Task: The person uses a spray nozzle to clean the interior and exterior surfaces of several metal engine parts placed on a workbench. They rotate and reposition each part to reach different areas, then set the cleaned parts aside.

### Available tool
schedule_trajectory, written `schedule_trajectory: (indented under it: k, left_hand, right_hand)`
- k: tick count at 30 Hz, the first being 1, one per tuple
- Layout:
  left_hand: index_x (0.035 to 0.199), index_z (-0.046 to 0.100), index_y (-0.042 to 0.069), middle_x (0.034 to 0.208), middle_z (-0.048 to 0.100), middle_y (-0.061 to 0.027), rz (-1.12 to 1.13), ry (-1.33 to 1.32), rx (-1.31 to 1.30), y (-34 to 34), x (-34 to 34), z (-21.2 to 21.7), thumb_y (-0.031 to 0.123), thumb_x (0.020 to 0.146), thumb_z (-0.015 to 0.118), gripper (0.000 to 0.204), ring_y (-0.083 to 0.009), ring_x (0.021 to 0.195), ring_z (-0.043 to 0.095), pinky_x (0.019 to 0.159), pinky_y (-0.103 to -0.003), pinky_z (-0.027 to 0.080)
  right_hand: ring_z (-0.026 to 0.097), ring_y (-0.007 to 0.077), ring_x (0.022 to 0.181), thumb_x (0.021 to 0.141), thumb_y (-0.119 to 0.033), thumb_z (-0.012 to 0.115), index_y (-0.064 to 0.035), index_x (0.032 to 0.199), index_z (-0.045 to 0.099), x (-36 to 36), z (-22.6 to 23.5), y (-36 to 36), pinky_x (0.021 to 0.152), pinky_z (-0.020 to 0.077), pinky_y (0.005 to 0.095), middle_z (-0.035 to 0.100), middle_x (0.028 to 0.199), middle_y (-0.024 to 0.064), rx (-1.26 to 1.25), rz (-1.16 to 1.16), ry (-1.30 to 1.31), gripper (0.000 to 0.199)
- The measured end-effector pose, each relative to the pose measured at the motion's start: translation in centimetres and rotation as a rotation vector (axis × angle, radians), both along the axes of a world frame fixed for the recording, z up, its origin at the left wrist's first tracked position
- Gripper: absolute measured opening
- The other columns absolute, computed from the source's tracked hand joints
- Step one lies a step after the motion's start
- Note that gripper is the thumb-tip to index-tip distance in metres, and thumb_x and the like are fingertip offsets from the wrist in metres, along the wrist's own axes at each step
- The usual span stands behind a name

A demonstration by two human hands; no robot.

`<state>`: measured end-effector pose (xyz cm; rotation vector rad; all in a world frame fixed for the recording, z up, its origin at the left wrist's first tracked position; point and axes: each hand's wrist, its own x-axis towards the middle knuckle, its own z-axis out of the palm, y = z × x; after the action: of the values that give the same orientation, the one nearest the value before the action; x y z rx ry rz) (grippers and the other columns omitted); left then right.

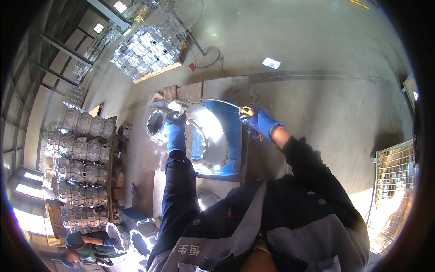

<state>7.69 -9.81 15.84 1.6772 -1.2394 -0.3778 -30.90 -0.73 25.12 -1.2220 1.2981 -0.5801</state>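
Note:
A silvery metal casting (219,129) with a large scalloped ring and a smaller round collar lies on a blue mat (232,122) on the workbench. My left hand (176,126), in a blue glove with dark fingers, is closed on the casting between collar and large ring. My right hand (262,122), gloved in blue too, is wrapped round the orange handle of a hand tool (246,110). From that handle a long, thin, slightly bowed metal rod reaches left over the casting's far edge. Where its tip touches, I cannot tell.
Castings (147,50) are stacked on a pallet beyond the bench, near a large fan (186,13). More castings (84,145) stand in rows at left. A person (88,249) handles a ring-shaped part at lower left. A wire cage (396,181) stands at right.

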Motion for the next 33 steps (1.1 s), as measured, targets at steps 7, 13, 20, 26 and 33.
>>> schedule_trajectory:
  k: [7,13,20,26,33]
  left_hand:
    - [0.1,0.06,0.006,0.085,0.063,-0.0017,-0.097,0.026,0.034,1.2,-2.1,2.5,0.0,0.073,0.081,0.035,-0.0113,0.074,0.057,0.064,-0.026,0.051]
    - [0.099,0.061,0.008,0.084,0.062,-0.0004,-0.06,0.017,0.106,0.1,-0.8,1.6,-0.002,0.073,0.081,0.034,-0.0097,0.07,0.056,0.061,-0.025,0.049]
    - [0.1,0.066,0.006,0.094,0.068,-0.0111,-0.038,-0.062,0.039,-1.3,2.4,-1.2,0.027,0.068,0.08,0.04,-0.0213,0.081,0.065,0.075,-0.034,0.053]
    - [0.102,0.061,0.008,0.087,0.064,-0.004,-0.043,0.052,0.079,-1.0,1.1,0.1,0.01,0.071,0.08,0.036,-0.0146,0.073,0.059,0.065,-0.029,0.05]
    - [0.099,0.061,0.009,0.085,0.064,-0.0024,-0.024,-0.102,-0.024,-1.8,4.3,-2.9,-0.01,0.075,0.075,0.034,-0.0126,0.07,0.061,0.06,-0.025,0.052]
  right_hand:
    - [0.057,0.0161,0.045,0.093,-0.039,0.059,-0.0158,0.119,0.064,0.7,-3.7,-1.0,0.038,0.0475,0.0321,0.061,0.066,0.0059,-0.202,0.01,-0.061,0.036]
    - [0.06,0.0154,0.054,0.092,-0.039,0.061,-0.0129,0.11,0.064,0.5,-4.1,-1.0,0.044,0.0503,0.0307,0.062,0.067,0.0046,-0.101,0.011,-0.009,0.032]
    - [0.061,0.0168,0.055,0.091,-0.041,0.06,-0.0157,0.13,0.056,0.7,-7.2,-2.9,0.049,0.0539,0.032,0.064,0.077,0.007,-0.287,0.077,0.009,0.047]
    - [0.056,0.0165,0.044,0.094,-0.042,0.056,-0.0163,0.121,0.063,1.3,-6.0,-2.3,0.035,0.0462,0.0299,0.061,0.065,0.0058,-0.245,0.028,-0.062,0.037]
    - [0.057,0.0164,0.043,0.092,-0.041,0.059,-0.007,0.105,0.066,1.1,-2.4,-1.5,0.035,0.0456,0.0305,0.062,0.063,0.0074,0.02,0.018,-0.078,0.037]
